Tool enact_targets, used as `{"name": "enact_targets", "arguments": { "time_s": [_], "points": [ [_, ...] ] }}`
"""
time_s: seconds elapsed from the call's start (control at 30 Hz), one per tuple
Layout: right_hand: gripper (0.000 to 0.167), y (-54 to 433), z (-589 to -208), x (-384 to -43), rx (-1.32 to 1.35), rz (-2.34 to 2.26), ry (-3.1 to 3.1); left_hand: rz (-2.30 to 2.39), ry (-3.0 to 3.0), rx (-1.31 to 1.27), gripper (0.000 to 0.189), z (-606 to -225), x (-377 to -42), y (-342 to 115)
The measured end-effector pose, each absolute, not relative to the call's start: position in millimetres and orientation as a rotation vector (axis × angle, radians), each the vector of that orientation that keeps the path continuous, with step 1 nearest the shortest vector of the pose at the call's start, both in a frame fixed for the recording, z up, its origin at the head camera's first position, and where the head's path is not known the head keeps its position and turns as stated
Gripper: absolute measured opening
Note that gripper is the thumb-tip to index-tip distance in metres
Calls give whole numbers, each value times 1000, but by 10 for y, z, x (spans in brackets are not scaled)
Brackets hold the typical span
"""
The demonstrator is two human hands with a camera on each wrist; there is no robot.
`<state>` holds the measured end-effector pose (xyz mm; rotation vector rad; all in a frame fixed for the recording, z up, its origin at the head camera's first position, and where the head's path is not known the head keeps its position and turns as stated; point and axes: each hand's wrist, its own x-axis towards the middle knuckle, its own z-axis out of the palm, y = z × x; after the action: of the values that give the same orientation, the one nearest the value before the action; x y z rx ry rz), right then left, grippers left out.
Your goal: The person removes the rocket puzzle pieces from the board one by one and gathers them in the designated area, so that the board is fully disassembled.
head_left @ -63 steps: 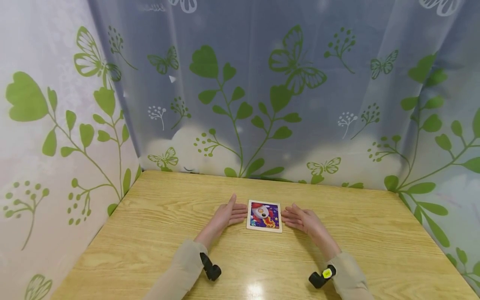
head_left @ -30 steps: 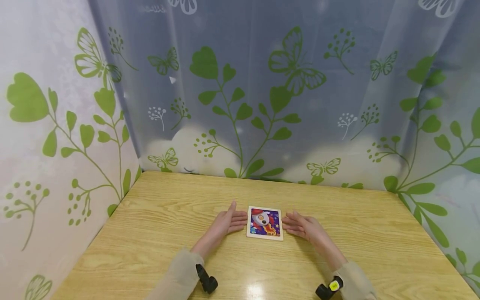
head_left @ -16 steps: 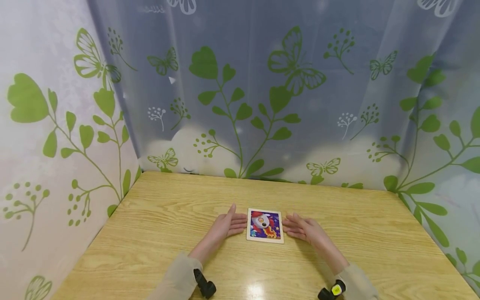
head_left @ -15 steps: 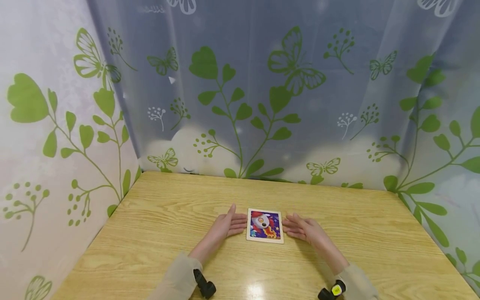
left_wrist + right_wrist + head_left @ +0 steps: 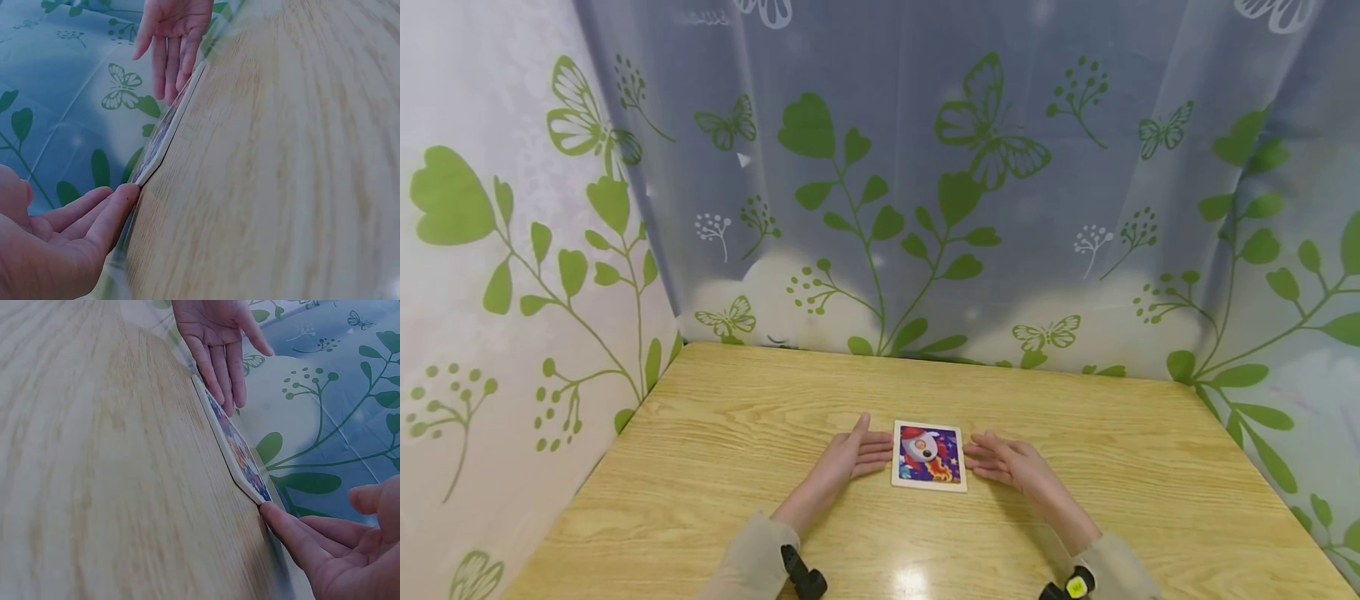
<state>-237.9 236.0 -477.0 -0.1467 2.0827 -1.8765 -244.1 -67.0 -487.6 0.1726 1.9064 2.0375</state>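
Seeing a leaf-and-butterfly curtain (image 5: 891, 50) along the back and both sides, bordering a wood-grain surface (image 5: 760, 400). Wearing beige sleeves (image 5: 747, 558). Bracketing from both sides with the left hand (image 5: 842, 458) and the right hand (image 5: 1021, 468), fingers extended flat on each — not curling around anything. Locating the square picture tile (image 5: 928, 456) right between them, printed face up, showing a flame and stars on purple. Touching its opposite side edges with the fingertips (image 5: 128, 192); not making out whether it's lying flat or sitting slightly raised. For doing this well, judging by that thin edge: pressing equally from left and right, matching fingertip height, lining up contacts across the middle, moving both sides at one pace. Probably risking a twist with uneven push — or slipping off the rim with too light a squeeze.
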Motion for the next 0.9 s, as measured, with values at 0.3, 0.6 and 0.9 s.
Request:
{"name": "enact_targets", "arguments": {
  "time_s": [0.3,0.6,0.9],
  "points": [
    [62,2380,-4787,-2330,-198,-1872,2075,2027,1906,193,74,-4871,-2387,-684],
    [60,2373,-4771,-2259,-218,-1881,2072,2030,1893,160,71,-4834,-2325,-678],
    [59,2351,-4758,-2209,-198,-1878,2086,2026,1894,167,74,-4841,-2292,-691]
  ]
}}
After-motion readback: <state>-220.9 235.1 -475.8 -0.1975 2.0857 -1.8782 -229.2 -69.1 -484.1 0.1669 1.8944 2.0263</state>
